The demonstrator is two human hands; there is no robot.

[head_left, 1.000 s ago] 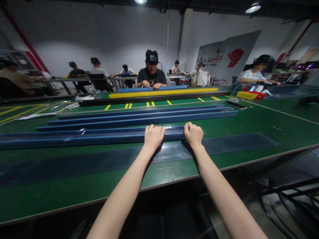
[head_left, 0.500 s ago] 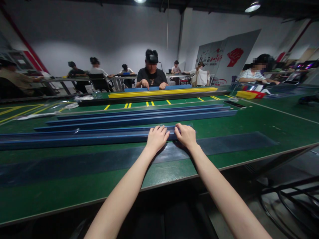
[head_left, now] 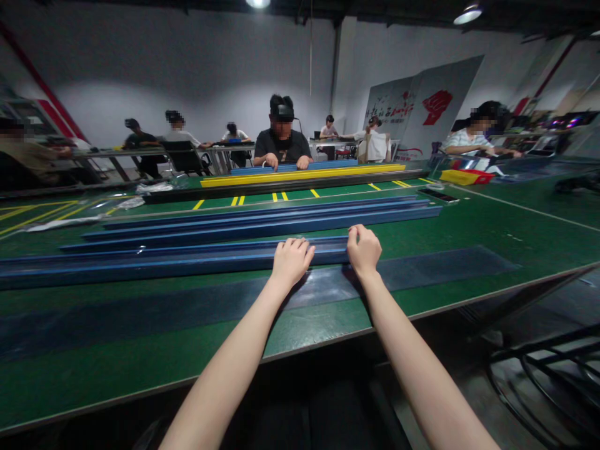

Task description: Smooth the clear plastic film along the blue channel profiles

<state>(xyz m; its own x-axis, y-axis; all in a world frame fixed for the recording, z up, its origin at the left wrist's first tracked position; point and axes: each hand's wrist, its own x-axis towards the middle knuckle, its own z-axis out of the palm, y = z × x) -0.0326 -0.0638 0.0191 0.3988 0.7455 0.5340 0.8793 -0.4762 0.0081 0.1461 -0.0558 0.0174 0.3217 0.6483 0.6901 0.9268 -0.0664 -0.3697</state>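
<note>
A long blue strip [head_left: 164, 261] lies across the green table [head_left: 492, 225] in front of me, wrapped in clear film. My left hand [head_left: 290, 261] rests on it with the fingers curled over its top. My right hand [head_left: 364, 250] grips its right end, fingers closed round the end. The two hands are a short gap apart.
Behind it lie more blue strips [head_left: 262, 222], then a black and a yellow strip [head_left: 304, 175]. A person in a black shirt [head_left: 282, 142] works across the table on another blue strip. Other people sit at tables behind. A dark mat [head_left: 440, 262] lies near the table edge.
My right hand moved left toward my left hand half a second ago, then back right to the strip's end. The left hand stayed nearly in place.
</note>
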